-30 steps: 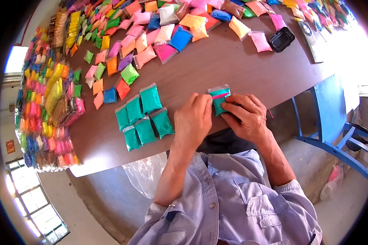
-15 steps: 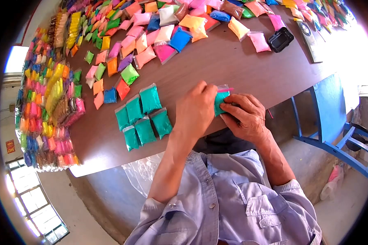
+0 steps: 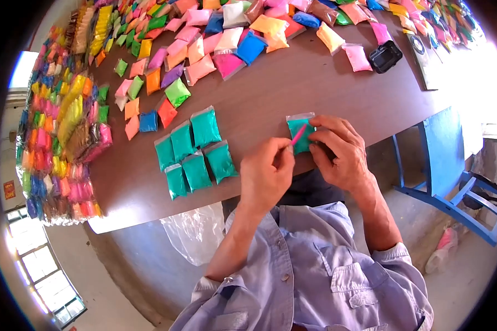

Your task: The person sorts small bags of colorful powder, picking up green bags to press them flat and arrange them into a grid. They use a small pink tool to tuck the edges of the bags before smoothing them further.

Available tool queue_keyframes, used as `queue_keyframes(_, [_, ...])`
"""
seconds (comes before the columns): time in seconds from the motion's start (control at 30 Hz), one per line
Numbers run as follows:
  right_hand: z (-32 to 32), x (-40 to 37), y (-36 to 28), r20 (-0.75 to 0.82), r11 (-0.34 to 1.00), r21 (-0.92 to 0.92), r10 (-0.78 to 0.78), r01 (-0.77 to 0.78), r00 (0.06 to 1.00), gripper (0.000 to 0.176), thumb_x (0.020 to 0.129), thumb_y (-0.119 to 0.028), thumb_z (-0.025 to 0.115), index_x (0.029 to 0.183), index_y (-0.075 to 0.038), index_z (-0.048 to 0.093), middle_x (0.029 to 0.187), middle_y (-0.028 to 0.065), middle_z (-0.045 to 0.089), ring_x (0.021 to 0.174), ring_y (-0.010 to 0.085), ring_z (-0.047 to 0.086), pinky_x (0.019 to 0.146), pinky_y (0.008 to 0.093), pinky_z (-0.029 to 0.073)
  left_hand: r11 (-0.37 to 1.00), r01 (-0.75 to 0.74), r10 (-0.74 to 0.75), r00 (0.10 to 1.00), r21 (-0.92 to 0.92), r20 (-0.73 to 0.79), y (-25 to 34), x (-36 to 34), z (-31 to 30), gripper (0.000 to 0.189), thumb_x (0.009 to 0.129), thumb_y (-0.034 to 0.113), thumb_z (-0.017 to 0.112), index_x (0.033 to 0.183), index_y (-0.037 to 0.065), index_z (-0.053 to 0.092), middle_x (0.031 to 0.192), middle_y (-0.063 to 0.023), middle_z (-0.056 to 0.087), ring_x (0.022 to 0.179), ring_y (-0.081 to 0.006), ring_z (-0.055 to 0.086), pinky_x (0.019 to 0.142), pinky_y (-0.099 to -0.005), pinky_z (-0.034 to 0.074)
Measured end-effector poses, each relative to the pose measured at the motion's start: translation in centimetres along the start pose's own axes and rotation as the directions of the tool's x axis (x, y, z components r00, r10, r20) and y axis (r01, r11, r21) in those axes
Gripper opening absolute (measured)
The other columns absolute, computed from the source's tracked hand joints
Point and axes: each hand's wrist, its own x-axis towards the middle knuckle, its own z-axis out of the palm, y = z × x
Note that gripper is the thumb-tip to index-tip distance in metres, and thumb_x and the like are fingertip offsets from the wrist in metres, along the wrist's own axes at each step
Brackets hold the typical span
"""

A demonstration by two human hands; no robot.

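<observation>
My left hand pinches a thin pink stick, whose tip lies over a teal packet near the table's front edge. At the packet's right side is my right hand, its fingers curled with thumb and fingertips on the packet's edge. To the left, several more teal packets lie flat in two rows on the brown table, apart from my hands.
Many colourful packets spread over the table's far side, with bundled packets at the left. A black tray lies at the back right beside a flat device. A blue chair stands to the right.
My left hand has drawn back toward me from the packet's top edge, and the pink stick now slants over the packet. My right hand has shifted slightly right and stays at the packet.
</observation>
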Motion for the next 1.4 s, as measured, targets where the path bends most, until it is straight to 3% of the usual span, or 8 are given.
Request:
queue_keyframes(0.13, [0.3, 0.2, 0.1, 0.057, 0.998, -0.054, -0.042, 0.045, 0.997, 0.032, 0.073, -0.001, 0.079, 0.104, -0.007, 0.073, 0.114, 0.0087, 0.071, 0.108, 0.0328, 0.069, 0.086, 0.042, 0.059, 0.986, -0.088, 0.091, 0.996, 0.144, -0.014, -1.5, -0.4, 0.8, 0.007, 0.091, 0.001, 0.074, 0.095, 0.001, 0.068, 0.076, -0.0144, 0.07, 0.063, -0.0239, 0.069, 0.057, -0.0343, 0.052])
queue_keyframes(0.33, [0.1, 0.7, -1.4, 0.088, 0.99, -0.138, 0.012, 0.0, 0.996, 0.035, 0.074, -0.005, 0.08, 0.108, -0.006, 0.075, 0.11, 0.01, 0.07, 0.103, 0.0327, 0.067, 0.085, 0.0422, 0.058, 0.987, -0.014, 0.027, 0.997, 0.159, -0.079, -1.8, 0.3, -0.2, 0.006, 0.091, 0.0, 0.072, 0.095, 0.001, 0.068, 0.076, -0.014, 0.069, 0.062, -0.0246, 0.069, 0.057, -0.0355, 0.053])
queue_keyframes(0.53, [0.9, 0.3, -0.5, 0.022, 0.976, -0.219, -0.005, 0.01, 1.0, 0.028, 0.078, -0.015, 0.085, 0.104, -0.01, 0.076, 0.097, 0.0049, 0.066, 0.089, 0.0275, 0.065, 0.07, 0.0403, 0.056, 0.994, -0.096, 0.1, 0.992, 0.051, -0.077, -0.7, -1.3, 0.6, 0.006, 0.091, 0.0, 0.072, 0.094, 0.003, 0.067, 0.077, -0.0152, 0.069, 0.064, -0.0277, 0.07, 0.058, -0.0361, 0.054])
queue_keyframes(0.73, [1.5, 0.2, -0.4, -0.074, 0.964, -0.265, 0.004, -0.023, 0.997, 0.022, 0.078, -0.012, 0.086, 0.098, -0.01, 0.077, 0.093, 0.0034, 0.066, 0.084, 0.0262, 0.066, 0.068, 0.0394, 0.055, 0.969, -0.064, 0.095, 0.988, 0.237, -0.124, -1.7, -1.4, 0.5, 0.011, 0.09, -0.001, 0.073, 0.096, 0.002, 0.064, 0.077, -0.0163, 0.069, 0.065, -0.0338, 0.069, 0.057, -0.0397, 0.054])
queue_keyframes(1.03, [0.7, 0.6, -1.2, -0.062, 0.967, -0.231, 0.096, -0.107, 0.993, 0.032, 0.076, -0.01, 0.085, 0.106, -0.01, 0.076, 0.104, 0.0067, 0.07, 0.098, 0.0293, 0.067, 0.08, 0.0401, 0.057, 0.993, -0.081, 0.096, 0.98, 0.092, -0.176, -1.5, -1.5, 0.5, 0.01, 0.091, 0.0, 0.073, 0.096, 0.002, 0.064, 0.077, -0.0162, 0.068, 0.064, -0.0321, 0.069, 0.056, -0.0392, 0.053])
queue_keyframes(1.1, [0.5, 1.1, -0.9, 0.009, 0.973, -0.23, -0.026, 0.027, 1.0, 0.034, 0.076, -0.007, 0.082, 0.109, -0.009, 0.075, 0.113, 0.0083, 0.071, 0.108, 0.0312, 0.066, 0.088, 0.0412, 0.057, 0.991, -0.093, 0.107, 0.98, 0.091, -0.167, -1.6, -1.8, 1.0, 0.01, 0.09, 0.0, 0.073, 0.096, 0.002, 0.065, 0.076, -0.0164, 0.068, 0.064, -0.0321, 0.069, 0.055, -0.0394, 0.053])
queue_keyframes(1.2, [0.6, 1.2, -0.6, 0.075, 0.977, -0.208, -0.035, 0.05, 0.997, 0.033, 0.076, -0.006, 0.08, 0.109, -0.009, 0.075, 0.117, 0.0081, 0.071, 0.113, 0.0324, 0.065, 0.092, 0.0418, 0.056, 0.984, -0.101, 0.124, 0.981, 0.149, -0.151, -1.6, -1.8, 1.3, 0.01, 0.09, 0.0, 0.073, 0.096, 0.002, 0.065, 0.074, -0.0167, 0.067, 0.062, -0.0319, 0.069, 0.054, -0.0397, 0.052])
queue_keyframes(1.4, [-0.1, 0.0, -0.4, 0.013, 0.956, -0.293, 0.014, -0.01, 1.0, 0.034, 0.074, -0.012, 0.083, 0.107, -0.009, 0.075, 0.112, 0.0072, 0.071, 0.108, 0.0322, 0.065, 0.089, 0.0422, 0.057, 0.984, -0.037, 0.061, 0.988, 0.172, -0.139, -2.0, -0.9, 1.1, 0.01, 0.09, -0.001, 0.072, 0.096, 0.003, 0.064, 0.074, -0.016, 0.067, 0.063, -0.0337, 0.068, 0.054, -0.0401, 0.052])
